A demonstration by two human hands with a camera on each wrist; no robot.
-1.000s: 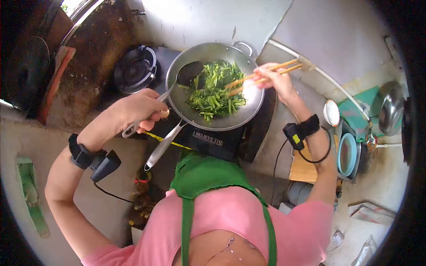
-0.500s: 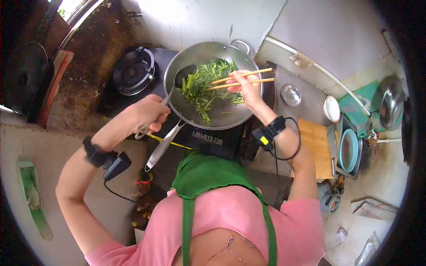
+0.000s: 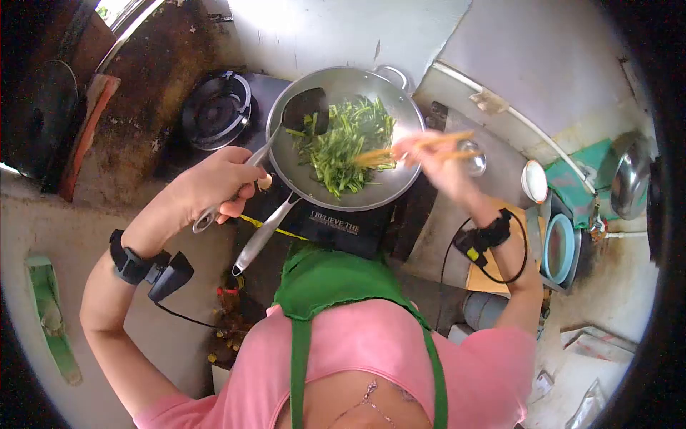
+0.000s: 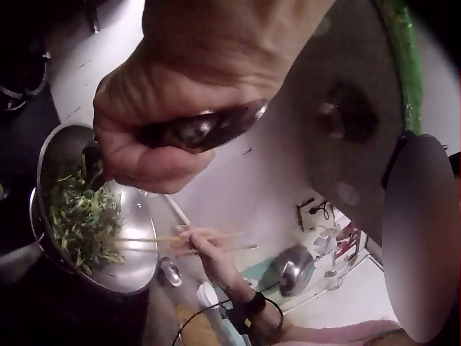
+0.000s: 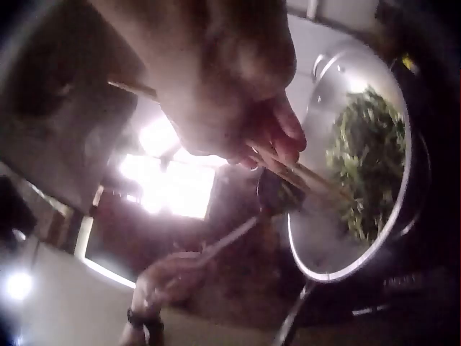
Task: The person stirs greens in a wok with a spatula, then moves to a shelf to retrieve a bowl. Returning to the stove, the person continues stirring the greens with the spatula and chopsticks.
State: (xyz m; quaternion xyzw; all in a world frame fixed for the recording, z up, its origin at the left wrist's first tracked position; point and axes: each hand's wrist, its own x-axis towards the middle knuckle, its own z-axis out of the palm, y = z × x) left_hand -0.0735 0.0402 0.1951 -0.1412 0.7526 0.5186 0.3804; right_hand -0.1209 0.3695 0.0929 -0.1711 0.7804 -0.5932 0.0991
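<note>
Chopped green vegetables [image 3: 346, 150] lie heaped in a wide silver wok [image 3: 307, 182] on the stove. My left hand [image 3: 225, 182] grips the metal handle of a spatula [image 3: 306, 112], whose dark blade is over the left side of the wok with bits of greens on it. In the left wrist view the fist wraps the handle end [image 4: 205, 130]. Blurred by motion, my right hand [image 3: 436, 161] holds a pair of wooden chopsticks [image 3: 375, 157] at the wok's right rim. Their tips reach into the greens; in the right wrist view the chopsticks [image 5: 310, 176] slant toward the heap.
A second burner [image 3: 216, 111] sits left of the wok, whose long handle [image 3: 261, 239] points toward the body. To the right are a small metal bowl [image 3: 471, 159], a white bowl [image 3: 534, 181], a blue basin [image 3: 559, 247] and a wooden board [image 3: 486, 268].
The chopsticks went left into the greens, then back right with the right hand. The spatula blade has risen and turned over the wok's left side. The greens have shifted.
</note>
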